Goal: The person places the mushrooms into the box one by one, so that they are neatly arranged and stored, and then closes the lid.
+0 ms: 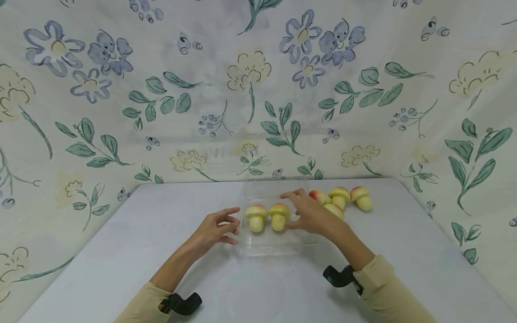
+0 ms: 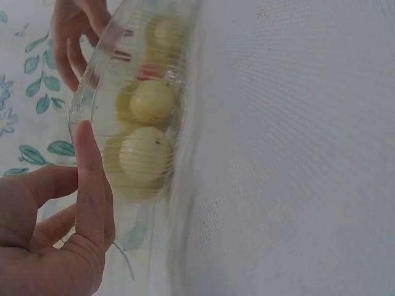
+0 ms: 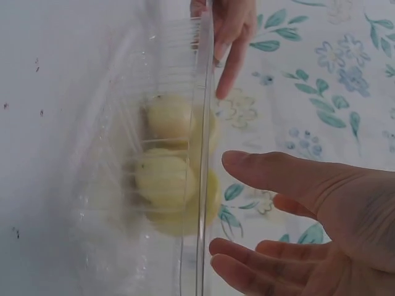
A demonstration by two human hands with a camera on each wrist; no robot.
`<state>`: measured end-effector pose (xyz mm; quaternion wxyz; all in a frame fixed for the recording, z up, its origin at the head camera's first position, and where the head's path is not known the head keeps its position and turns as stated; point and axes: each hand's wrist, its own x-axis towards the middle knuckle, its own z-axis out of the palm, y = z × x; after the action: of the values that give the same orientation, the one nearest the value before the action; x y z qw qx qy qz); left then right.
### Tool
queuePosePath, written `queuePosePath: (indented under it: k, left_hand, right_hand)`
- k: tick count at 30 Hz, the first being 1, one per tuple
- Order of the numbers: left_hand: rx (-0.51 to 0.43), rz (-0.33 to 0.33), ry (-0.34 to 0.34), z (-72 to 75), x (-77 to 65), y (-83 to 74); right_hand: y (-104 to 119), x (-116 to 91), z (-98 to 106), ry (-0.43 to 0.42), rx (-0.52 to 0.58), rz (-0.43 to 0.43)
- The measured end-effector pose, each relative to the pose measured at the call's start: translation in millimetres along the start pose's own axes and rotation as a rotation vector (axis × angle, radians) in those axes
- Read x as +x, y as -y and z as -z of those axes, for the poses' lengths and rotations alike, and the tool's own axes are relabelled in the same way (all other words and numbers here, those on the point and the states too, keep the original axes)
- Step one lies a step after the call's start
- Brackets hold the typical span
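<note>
A clear plastic box (image 1: pixel 262 246) sits on the white table with two yellow toy mushrooms with reddish caps inside, a left one (image 1: pixel 256 218) and a right one (image 1: pixel 278 216). My left hand (image 1: pixel 220 228) is at the box's left wall; in the left wrist view a fingertip (image 2: pixel 85 132) meets its rim. Over the box's right part, my right hand (image 1: pixel 311 216) has thumb and fingers spread beside the right mushroom. The right wrist view shows the right hand (image 3: pixel 352 216) with nothing between its fingers, near the box rim (image 3: pixel 202 203).
Several similar mushrooms lie on the table to the right of the box, one (image 1: pixel 361 198) farthest right; my right hand partly hides others. Behind the white table (image 1: pixel 161 211) hangs a floral cloth (image 1: pixel 218 89). Both wrists carry black camera mounts.
</note>
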<state>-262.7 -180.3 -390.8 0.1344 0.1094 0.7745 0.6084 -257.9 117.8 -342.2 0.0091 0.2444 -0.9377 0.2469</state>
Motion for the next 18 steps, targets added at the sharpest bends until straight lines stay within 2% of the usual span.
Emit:
queuePosePath:
  k: [18]
  left_hand:
    - [-0.002,0.008,-0.015,1.3,0.4,0.9]
  right_hand:
    - [-24.5,-18.7,15.4,-0.072,-0.070,0.046]
